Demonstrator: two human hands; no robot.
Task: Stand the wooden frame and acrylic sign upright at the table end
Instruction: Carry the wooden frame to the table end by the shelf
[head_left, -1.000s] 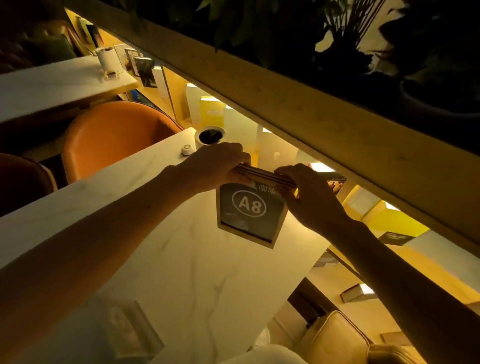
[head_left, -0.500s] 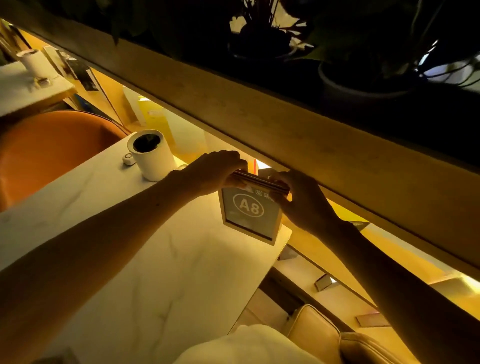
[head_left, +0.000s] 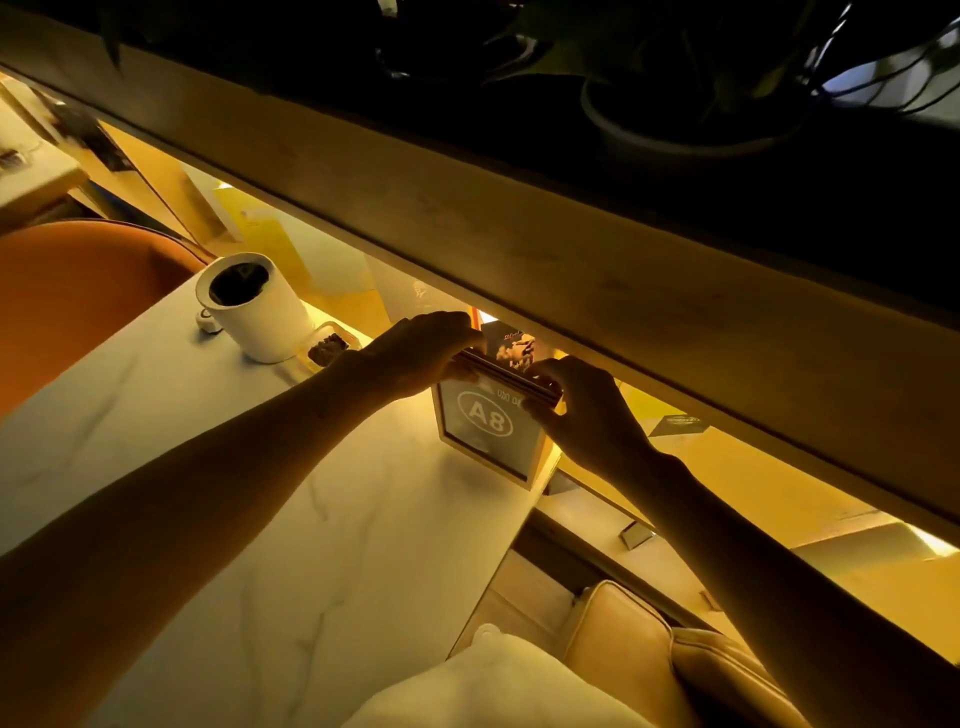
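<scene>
Wooden frame (head_left: 488, 436) upright at table (head_left: 270, 519) end, both hands (head_left: 421, 348) (head_left: 582, 415) gripping its top.

Two bare forearms, no sleeves — left hand (head_left: 426, 345); right hand (head_left: 587, 415)

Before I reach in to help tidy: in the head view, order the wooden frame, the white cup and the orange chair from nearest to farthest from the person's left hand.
From the left hand:
1. Wooden frame, held at its top edge, at the table's end.
2. White cup, farther left on the table.
3. Orange chair, beyond the table's left edge.
</scene>
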